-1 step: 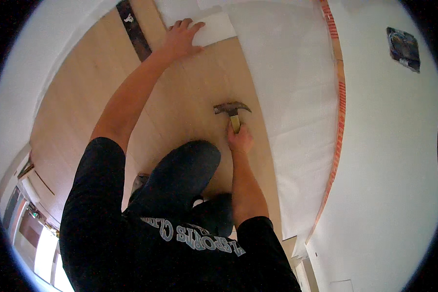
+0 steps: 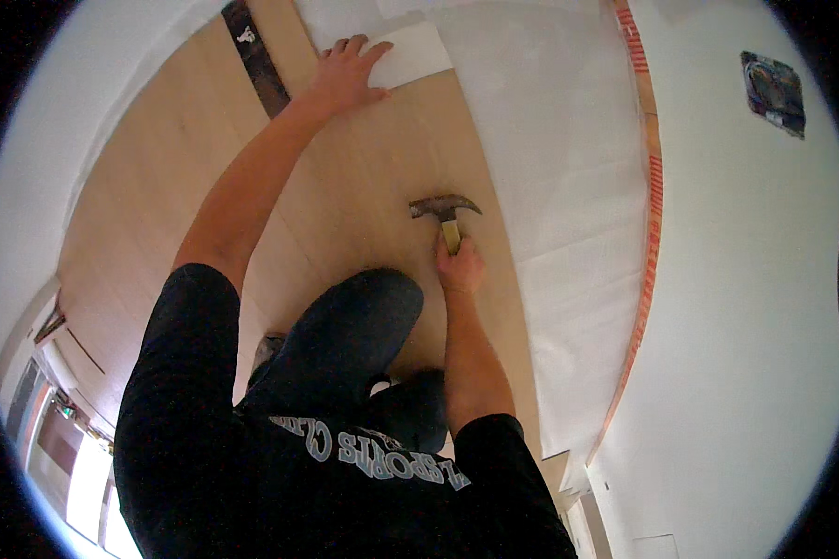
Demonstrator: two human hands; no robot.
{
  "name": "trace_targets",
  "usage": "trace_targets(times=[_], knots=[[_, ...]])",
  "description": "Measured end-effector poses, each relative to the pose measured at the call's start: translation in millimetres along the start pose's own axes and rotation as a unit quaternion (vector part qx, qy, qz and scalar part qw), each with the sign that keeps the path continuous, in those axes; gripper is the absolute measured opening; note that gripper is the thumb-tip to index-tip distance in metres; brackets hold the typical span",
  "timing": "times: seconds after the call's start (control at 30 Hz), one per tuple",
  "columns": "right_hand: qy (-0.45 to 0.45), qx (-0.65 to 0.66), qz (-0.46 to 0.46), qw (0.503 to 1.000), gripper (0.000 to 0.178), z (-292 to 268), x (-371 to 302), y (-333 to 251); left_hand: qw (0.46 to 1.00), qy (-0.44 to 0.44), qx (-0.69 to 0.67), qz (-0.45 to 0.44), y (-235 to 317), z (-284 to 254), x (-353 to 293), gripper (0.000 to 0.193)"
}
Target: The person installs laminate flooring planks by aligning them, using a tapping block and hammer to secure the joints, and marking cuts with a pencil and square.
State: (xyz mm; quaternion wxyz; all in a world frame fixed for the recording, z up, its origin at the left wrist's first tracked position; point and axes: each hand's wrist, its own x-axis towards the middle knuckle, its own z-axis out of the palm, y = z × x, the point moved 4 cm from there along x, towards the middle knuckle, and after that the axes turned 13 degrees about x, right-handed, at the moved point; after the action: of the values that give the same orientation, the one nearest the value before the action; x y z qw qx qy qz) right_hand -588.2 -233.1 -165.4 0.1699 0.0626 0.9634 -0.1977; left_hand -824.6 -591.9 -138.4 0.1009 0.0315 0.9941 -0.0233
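My right hand (image 2: 461, 268) is closed round the yellowish handle of a claw hammer (image 2: 446, 207). The hammer's dark head is over the light wood floor planks (image 2: 373, 177), its claw pointing right. Farther off and to the left, my left hand (image 2: 347, 82) has its fingers spread at the left edge of a flat white rectangular piece (image 2: 418, 56). This piece meets the end of the rightmost plank. Whether the fingertips press on it or on the surface beside it, I cannot tell.
A dark flat bar (image 2: 256, 61) lies on the planks left of my left hand. White underlay sheeting (image 2: 559, 205) covers the floor to the right, up to a red-printed strip (image 2: 655, 186) along the white wall. An opened wall box (image 2: 774, 95) shows wires. My bent knee (image 2: 382, 298) is close to the hammer.
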Motion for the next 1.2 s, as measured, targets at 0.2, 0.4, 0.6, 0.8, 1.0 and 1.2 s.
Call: trace_targets(times=[0.2,0.4,0.6,0.8,1.0,1.2], knots=[[0.022,-0.009,-0.024,0.999,0.055,2,6,-18,1.0,-0.006,0.026,0.001,-27,-5,-8,0.091],[0.002,0.026,0.029,0.999,0.058,10,13,-40,0.997,0.074,0.014,-0.027,-44,6,-25,0.088],[-0.141,0.069,0.103,0.982,0.054,6,34,-7,0.983,0.182,0.007,-0.021,-9,59,-8,0.07],[-0.162,0.085,0.103,0.978,0.046,13,35,30,0.976,0.206,-0.054,-0.039,3,92,12,0.058],[-0.162,0.115,0.101,0.975,0.048,10,32,23,0.975,0.219,-0.035,-0.005,13,66,15,0.047],[-0.095,0.159,0.094,0.978,0.051,14,52,-5,0.97,0.228,-0.085,0.028,-35,88,39,0.058]])
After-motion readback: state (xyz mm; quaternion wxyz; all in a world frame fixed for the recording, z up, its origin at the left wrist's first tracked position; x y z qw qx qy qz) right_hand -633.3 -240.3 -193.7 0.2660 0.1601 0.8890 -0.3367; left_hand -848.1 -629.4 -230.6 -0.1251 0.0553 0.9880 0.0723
